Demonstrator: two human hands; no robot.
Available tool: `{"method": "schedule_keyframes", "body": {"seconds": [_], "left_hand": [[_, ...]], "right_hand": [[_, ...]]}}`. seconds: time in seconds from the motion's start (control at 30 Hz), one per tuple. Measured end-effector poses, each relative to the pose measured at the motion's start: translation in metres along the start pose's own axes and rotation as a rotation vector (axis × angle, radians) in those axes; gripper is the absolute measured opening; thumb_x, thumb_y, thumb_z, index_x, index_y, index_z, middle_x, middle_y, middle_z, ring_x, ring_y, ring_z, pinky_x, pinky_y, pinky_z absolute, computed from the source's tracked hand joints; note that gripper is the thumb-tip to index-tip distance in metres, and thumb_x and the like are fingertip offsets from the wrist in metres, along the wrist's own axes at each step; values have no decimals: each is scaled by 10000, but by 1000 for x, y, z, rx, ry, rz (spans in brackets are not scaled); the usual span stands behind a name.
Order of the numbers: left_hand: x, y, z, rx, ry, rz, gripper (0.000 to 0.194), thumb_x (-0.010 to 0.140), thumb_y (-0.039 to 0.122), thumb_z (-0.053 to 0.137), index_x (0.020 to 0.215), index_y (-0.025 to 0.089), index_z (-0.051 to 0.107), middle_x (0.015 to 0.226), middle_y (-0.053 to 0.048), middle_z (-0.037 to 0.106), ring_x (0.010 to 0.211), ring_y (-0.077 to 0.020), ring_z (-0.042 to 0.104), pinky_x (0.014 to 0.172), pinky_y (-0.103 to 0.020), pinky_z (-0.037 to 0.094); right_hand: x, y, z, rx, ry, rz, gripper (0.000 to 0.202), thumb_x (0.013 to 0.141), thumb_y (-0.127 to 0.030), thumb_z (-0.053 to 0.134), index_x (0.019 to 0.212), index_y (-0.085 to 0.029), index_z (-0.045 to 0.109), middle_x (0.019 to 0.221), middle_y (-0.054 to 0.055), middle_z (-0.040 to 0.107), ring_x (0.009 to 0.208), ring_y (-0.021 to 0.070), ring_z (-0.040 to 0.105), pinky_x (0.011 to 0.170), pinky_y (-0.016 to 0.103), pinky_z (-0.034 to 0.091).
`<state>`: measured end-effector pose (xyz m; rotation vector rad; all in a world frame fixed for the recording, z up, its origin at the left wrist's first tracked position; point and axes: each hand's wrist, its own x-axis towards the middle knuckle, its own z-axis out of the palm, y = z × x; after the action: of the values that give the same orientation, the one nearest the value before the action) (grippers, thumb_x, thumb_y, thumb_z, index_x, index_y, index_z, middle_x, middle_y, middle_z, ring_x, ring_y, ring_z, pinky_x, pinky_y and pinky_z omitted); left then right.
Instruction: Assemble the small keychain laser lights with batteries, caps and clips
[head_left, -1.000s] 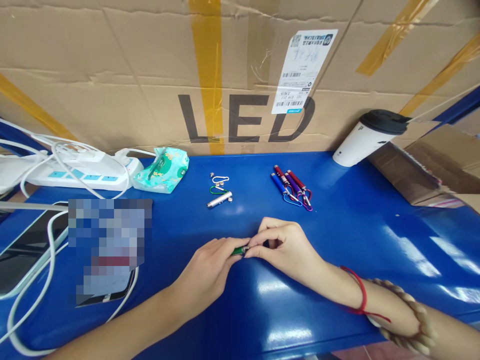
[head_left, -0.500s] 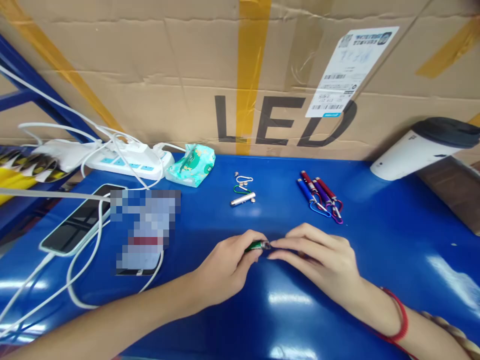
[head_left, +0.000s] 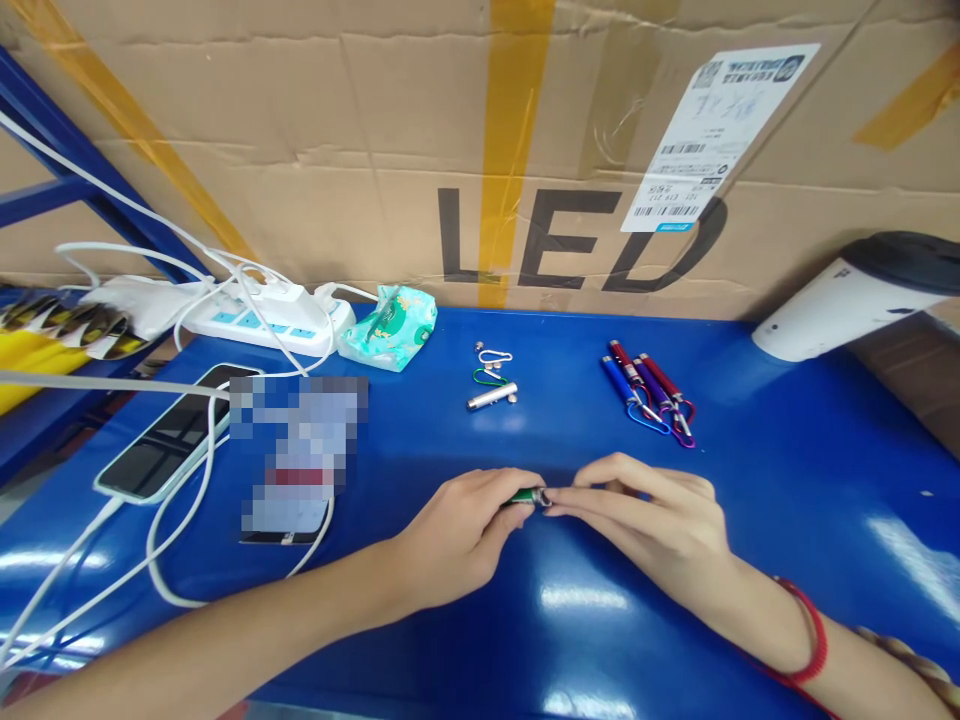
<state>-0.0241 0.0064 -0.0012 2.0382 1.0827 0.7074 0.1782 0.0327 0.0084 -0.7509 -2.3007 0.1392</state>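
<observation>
My left hand [head_left: 472,525] is closed around a small green mini flashlight [head_left: 525,495], its metal end pointing right. The fingertips of my right hand [head_left: 649,515] pinch together right at that end; anything between them is too small to make out. Farther back on the table lie a silver mini flashlight [head_left: 493,396], a green carabiner clip [head_left: 489,378], a silver carabiner clip [head_left: 496,356] and several tiny round metal pieces. Right of these rests a group of red, blue and purple mini flashlights [head_left: 646,382] with coloured clips.
Two phones, one dark-screened [head_left: 176,435] and one blurred [head_left: 307,470], lie on the left among white cables. Behind them sit a power strip [head_left: 270,325] and a tissue pack [head_left: 394,330]. A white cup [head_left: 825,305] leans at the right. A large cardboard box [head_left: 375,130] stands behind the blue table.
My right fingertips have closed in on the green flashlight's metal end and now meet it. The whole view has shifted slightly; the objects on the table stay put.
</observation>
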Motion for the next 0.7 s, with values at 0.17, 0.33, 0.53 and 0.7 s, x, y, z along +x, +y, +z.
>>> {"method": "schedule_keyframes", "body": {"seconds": [0.17,0.33,0.53,0.7], "left_hand": [[1,1,-1,77,-53,30,196,922,139,345,972,174,532,830,-22,642,744,-156,581,722,-281,437],[0,3,-2,111,-85,45,172,930,128,331,946,195,488,919,-14,651,779,-152,603,727,-284,425],[-3,2,1,123,-86,37,112,914,119,360,952,195,435,926,-36,647,809,-178,621,720,-302,467],[-4,0,5,173,-102,69,115,909,110,339,878,204,398,896,-55,649,788,-196,634,679,-323,494]], "right_hand": [[2,0,0,60,10,35,134,846,-274,588,811,-229,710,720,-4,659,514,61,590,468,175,453],[2,0,4,188,17,140,101,799,-292,641,759,-237,715,702,-7,657,557,82,604,508,184,485],[3,-1,7,374,-47,302,116,748,-314,687,682,-224,719,649,-10,629,481,63,520,419,186,412],[6,0,9,484,-144,439,228,718,-408,691,608,-210,712,551,-16,572,471,66,479,405,189,356]]}}
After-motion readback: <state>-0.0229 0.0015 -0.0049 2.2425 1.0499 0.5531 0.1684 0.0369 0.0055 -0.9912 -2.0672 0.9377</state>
